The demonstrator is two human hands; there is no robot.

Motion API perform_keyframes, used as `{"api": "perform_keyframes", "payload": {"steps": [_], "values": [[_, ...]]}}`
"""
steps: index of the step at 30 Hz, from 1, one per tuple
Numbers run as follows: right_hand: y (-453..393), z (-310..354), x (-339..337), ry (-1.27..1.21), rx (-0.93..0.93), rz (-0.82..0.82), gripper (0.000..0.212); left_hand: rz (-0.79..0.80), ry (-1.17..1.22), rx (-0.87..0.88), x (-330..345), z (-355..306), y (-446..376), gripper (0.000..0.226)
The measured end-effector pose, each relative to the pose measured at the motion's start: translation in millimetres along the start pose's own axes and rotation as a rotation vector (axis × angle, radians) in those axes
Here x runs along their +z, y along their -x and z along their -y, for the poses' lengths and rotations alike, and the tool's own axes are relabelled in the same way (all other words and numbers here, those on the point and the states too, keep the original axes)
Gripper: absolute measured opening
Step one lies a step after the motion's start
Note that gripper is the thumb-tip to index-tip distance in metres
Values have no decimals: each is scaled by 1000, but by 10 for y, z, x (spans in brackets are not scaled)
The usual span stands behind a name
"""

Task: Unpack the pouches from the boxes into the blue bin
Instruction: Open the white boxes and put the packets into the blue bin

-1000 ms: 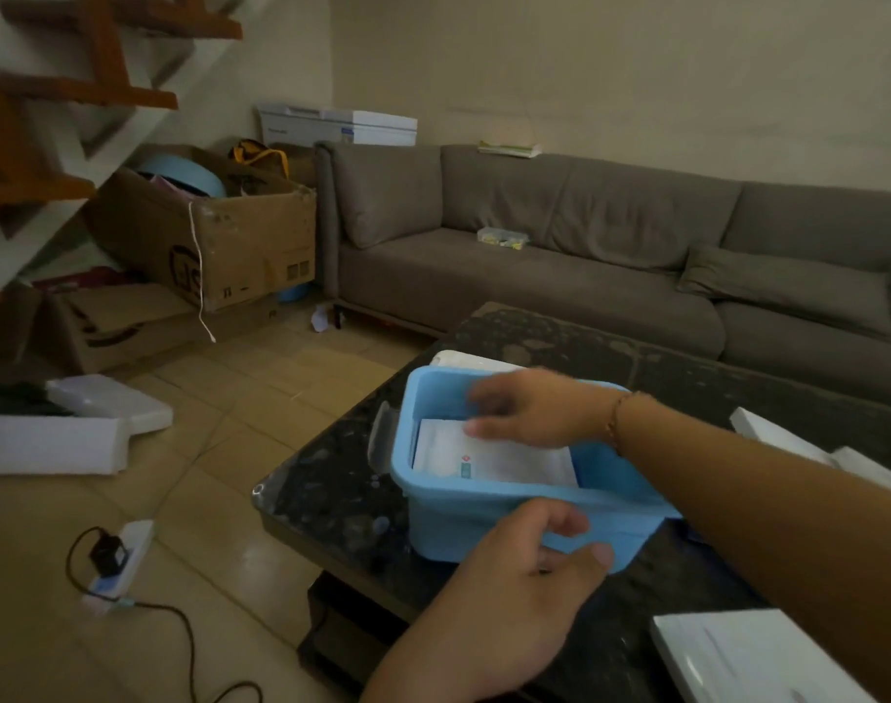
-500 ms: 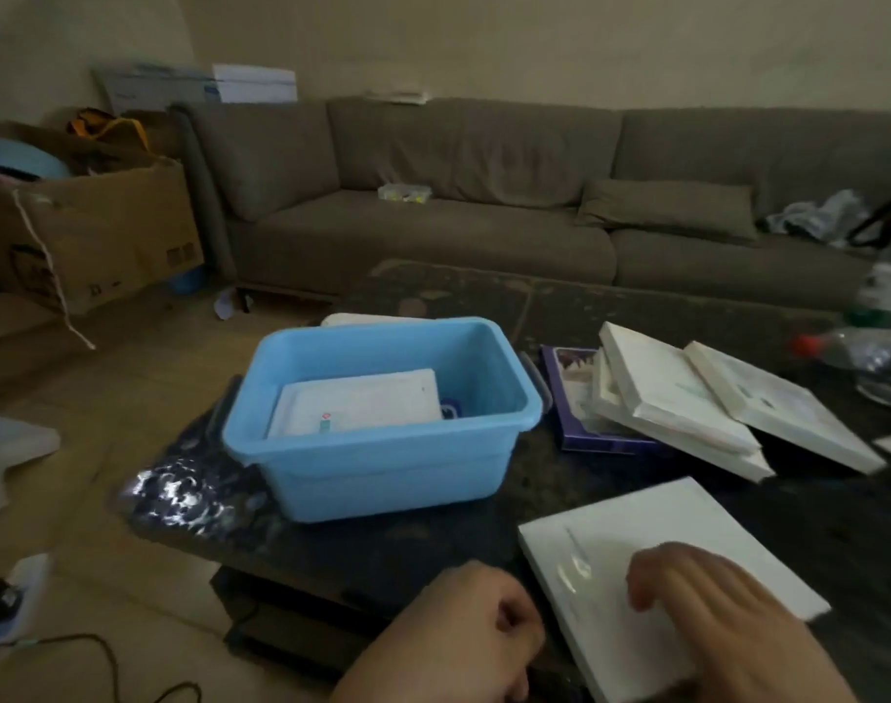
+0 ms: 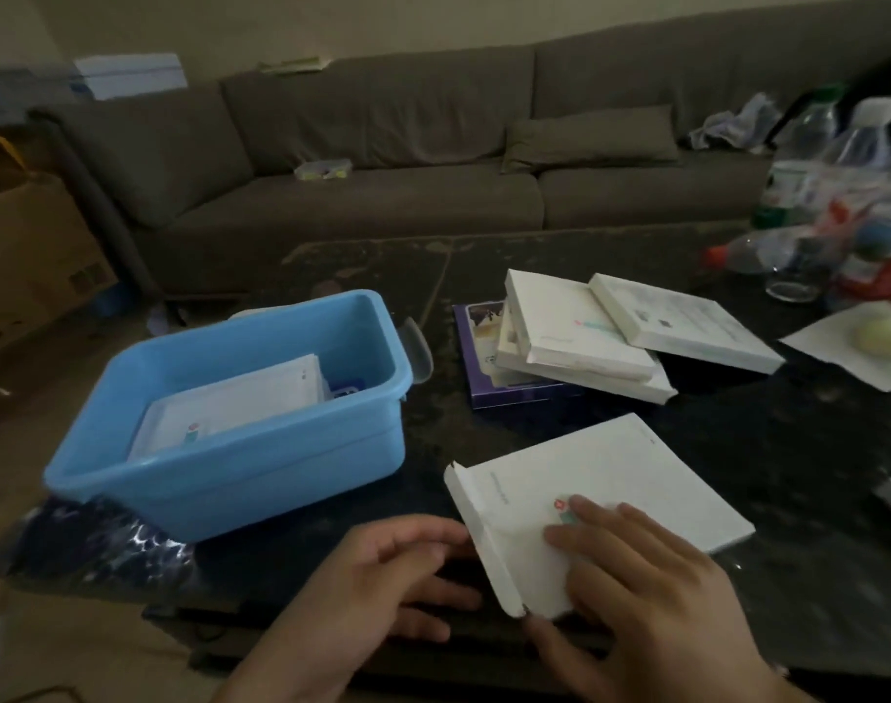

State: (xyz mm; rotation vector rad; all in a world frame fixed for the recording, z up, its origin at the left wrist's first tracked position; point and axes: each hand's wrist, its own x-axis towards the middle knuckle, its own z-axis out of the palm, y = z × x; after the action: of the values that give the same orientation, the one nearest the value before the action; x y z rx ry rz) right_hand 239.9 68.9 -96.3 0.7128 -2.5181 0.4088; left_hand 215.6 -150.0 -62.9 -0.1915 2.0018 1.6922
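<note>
Since half a second ago the box's (image 3: 595, 504) end flap has come open and the left hand (image 3: 382, 575) has uncurled beside it. White and flat, the box lies on the worktop (image 3: 788, 449) just right of the bin (image 3: 240, 449), its flap standing up at the near left edge. White pouches (image 3: 230, 413) lie inside the bin. Right hand (image 3: 651, 591) rests flat on the box, fingers straight; left hand is relaxed, fingertips touching the flap.

Grey sofa (image 3: 382, 159) behind the table (image 3: 737, 449), cushion (image 3: 590, 139) on it, cardboard box (image 3: 32, 256) left of sofa, plastic bottles (image 3: 798, 159) at table's far right corner.
</note>
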Motion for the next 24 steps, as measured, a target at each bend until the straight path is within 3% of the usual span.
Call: {"api": "perform_keyframes", "payload": {"steps": [3,7,11,13,21,24], "values": [[40,16,57,-28,44,-64,28,-46,-75,142,80,77,-33,38],[74,23,85,-74,84,-142,28,-148,-415,511,188,238,-100,65],[111,66,154,-124,144,-184,29,-280,-684,873,198,385,-168,33],[133,84,185,-148,167,-213,26,-250,-691,944,202,419,-192,23],[132,62,191,-223,144,-326,13,-183,-742,1039,194,433,-164,47],[123,59,172,-285,158,-412,24,-180,-825,1049,201,437,-140,58]]}}
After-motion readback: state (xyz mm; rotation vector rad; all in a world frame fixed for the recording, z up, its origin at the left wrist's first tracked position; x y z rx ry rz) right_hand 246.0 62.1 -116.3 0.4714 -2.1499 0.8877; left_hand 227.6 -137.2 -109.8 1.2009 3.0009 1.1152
